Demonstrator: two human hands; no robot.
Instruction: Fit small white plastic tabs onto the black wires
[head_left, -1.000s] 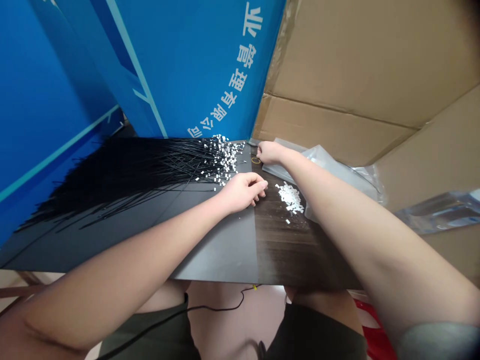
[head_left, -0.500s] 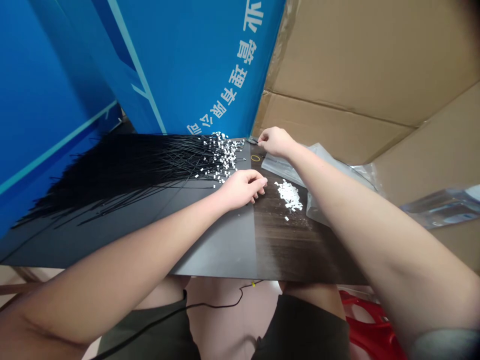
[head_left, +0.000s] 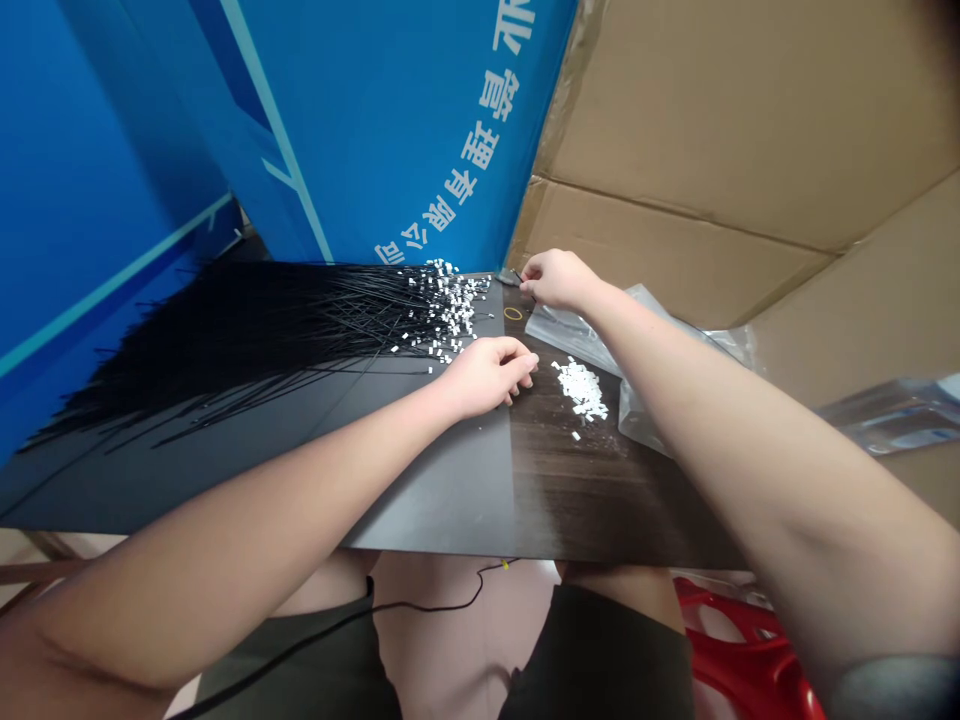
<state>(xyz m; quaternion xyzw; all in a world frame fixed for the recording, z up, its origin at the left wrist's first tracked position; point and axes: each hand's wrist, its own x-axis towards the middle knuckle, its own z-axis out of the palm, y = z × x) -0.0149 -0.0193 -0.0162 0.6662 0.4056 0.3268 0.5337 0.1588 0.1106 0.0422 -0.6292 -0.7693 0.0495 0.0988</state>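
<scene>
Black wires [head_left: 300, 325] fan across the counter [head_left: 442, 490], white-tipped ends bunched near its far edge.
The right hand [head_left: 559, 280] grips a thin black strand [head_left: 531, 289]; the left hand's [head_left: 487, 378] curled grip, near loose white bits [head_left: 579, 390], shows nothing clearly held.

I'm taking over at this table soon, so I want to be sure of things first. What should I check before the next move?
1. The right hand has a secure hold: cannot tell, its fingers hide whatever they pinch.
2. The left hand is off the loose white pieces: ok.
3. Those pieces lie apart from the black wires: ok, with bare table between them.
4. The wires are free of tangles: cannot tell, they cross too densely.
5. The yellow ring lies flat on the table: ok.
</scene>
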